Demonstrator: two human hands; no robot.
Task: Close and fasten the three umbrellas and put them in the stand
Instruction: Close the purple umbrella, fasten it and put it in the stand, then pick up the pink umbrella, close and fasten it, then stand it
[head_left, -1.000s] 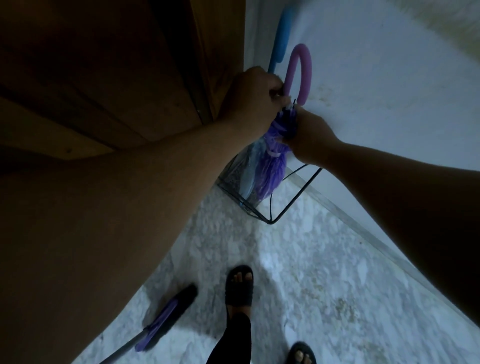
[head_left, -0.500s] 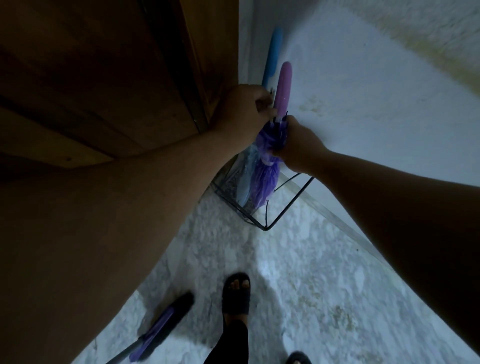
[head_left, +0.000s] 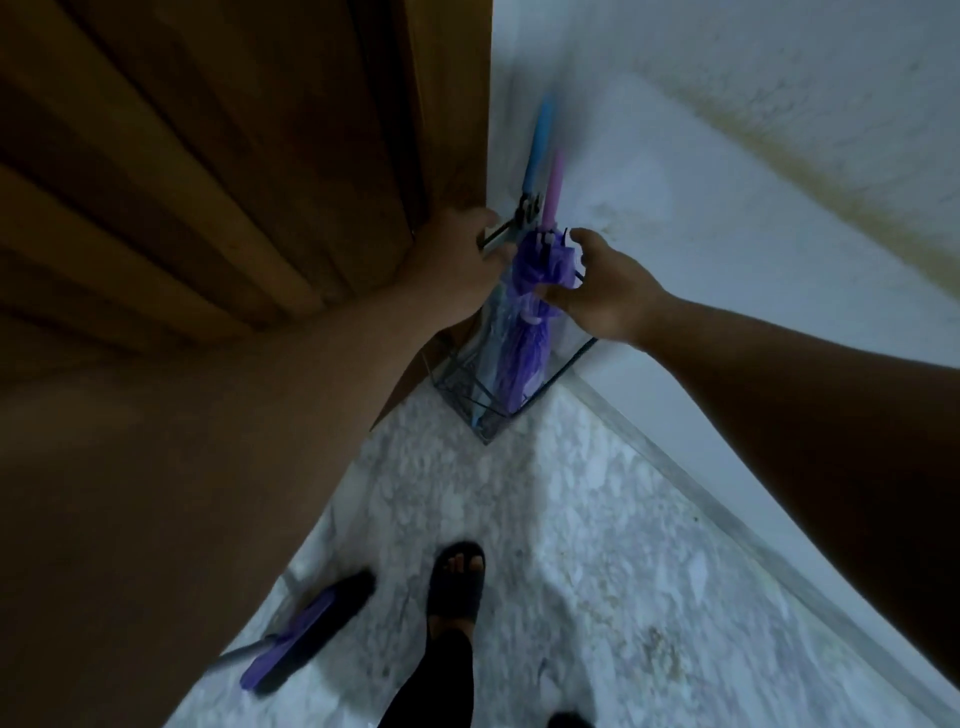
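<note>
Standing in the stand (head_left: 485, 400), the purple umbrella (head_left: 524, 332) looks light, with soft, slippery cloth and a stiff shaft, so we would hold its pink handle (head_left: 554, 187). Our right hand (head_left: 602, 283) curls loosely around the bunched cloth. Our left hand (head_left: 462, 260) grips the stand's top wire. Behind the stand, a third umbrella (head_left: 306, 631) lies on the floor.

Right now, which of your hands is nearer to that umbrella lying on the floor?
Left. The left hand is up at the stand, above the umbrella on the floor; the right hand is farther across, at the purple umbrella.
</note>
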